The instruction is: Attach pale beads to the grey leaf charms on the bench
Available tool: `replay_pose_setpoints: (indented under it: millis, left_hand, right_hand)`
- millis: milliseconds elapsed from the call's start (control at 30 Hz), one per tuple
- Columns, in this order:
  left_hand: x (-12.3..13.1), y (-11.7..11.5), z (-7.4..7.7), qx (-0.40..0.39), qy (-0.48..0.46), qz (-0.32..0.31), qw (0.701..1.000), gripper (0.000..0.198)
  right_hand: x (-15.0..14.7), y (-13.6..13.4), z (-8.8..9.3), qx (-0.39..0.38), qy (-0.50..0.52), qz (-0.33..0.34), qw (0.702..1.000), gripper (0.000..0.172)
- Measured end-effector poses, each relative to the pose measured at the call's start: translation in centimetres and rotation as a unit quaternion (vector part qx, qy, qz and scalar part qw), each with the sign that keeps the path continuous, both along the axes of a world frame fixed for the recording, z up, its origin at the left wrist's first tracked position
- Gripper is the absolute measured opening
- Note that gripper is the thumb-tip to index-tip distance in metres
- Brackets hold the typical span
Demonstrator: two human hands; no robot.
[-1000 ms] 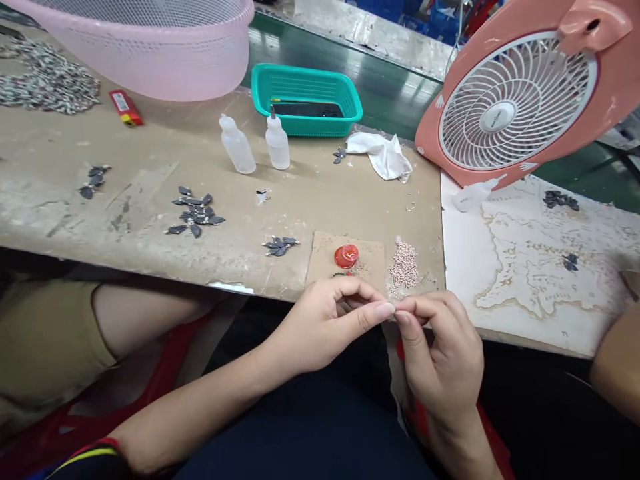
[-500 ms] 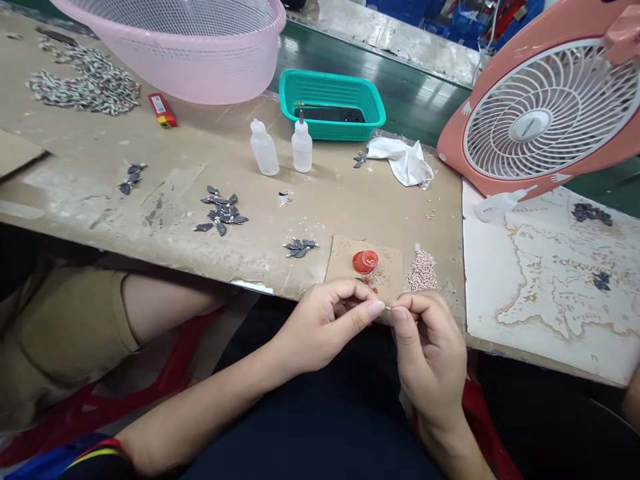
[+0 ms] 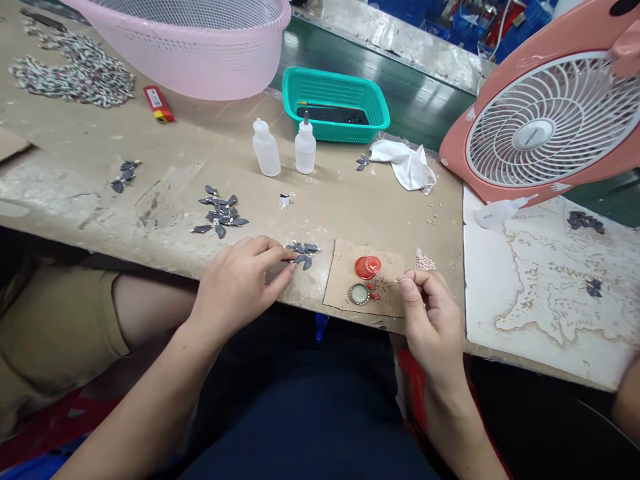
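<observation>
My left hand (image 3: pixel 240 280) rests on the table edge with thumb and forefinger pinched at a small cluster of dark leaf-shaped pieces (image 3: pixel 301 251). My right hand (image 3: pixel 430 313) is curled, its thumb and forefinger pinched on something too small to name, just below a pile of pinkish beads (image 3: pixel 425 262). Between the hands lies a cardboard square (image 3: pixel 345 280) with a red cap (image 3: pixel 367 266) and a round metal cap (image 3: pixel 359 293) on it.
Further leaf pieces (image 3: pixel 220 212) lie to the left. Behind stand two squeeze bottles (image 3: pixel 285 148), a teal basket (image 3: pixel 335 103), a white cloth (image 3: pixel 407 163), a pink mesh basket (image 3: pixel 190 40) and a pink fan (image 3: pixel 545 113). Another person's leg (image 3: pixel 75 320) is at left.
The hands, pinched together in front of the table edge, have parted. My left hand moved left to the leaf pieces, uncovering the metal cap. The right hand stays pinched.
</observation>
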State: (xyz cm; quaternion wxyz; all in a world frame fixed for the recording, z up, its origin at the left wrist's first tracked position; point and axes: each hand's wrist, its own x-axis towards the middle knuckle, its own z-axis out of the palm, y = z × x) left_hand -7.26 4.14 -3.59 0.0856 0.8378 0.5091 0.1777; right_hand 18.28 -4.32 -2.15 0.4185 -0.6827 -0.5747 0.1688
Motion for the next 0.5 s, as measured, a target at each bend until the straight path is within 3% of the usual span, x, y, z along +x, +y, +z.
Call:
replay_pose_setpoints:
  millis: [200, 333, 500]
  left_hand:
    - [0.2, 0.5, -0.6, 0.010, -0.010, -0.019, 1.000, 0.021]
    - [0.0, 0.2, -0.9, 0.007, -0.065, -0.010, 0.998, 0.022]
    - [-0.1, -0.4, -0.7, -0.082, -0.195, 0.016, 0.977, 0.017]
  right_hand:
    - [0.0, 1.1, 0.2, -0.027, -0.037, 0.012, 0.999, 0.020]
    - [-0.2, 1.8, 0.3, -0.058, -0.091, 0.005, 0.994, 0.021]
    - [-0.4, 2.4, 0.5, -0.082, -0.151, 0.003, 0.985, 0.023]
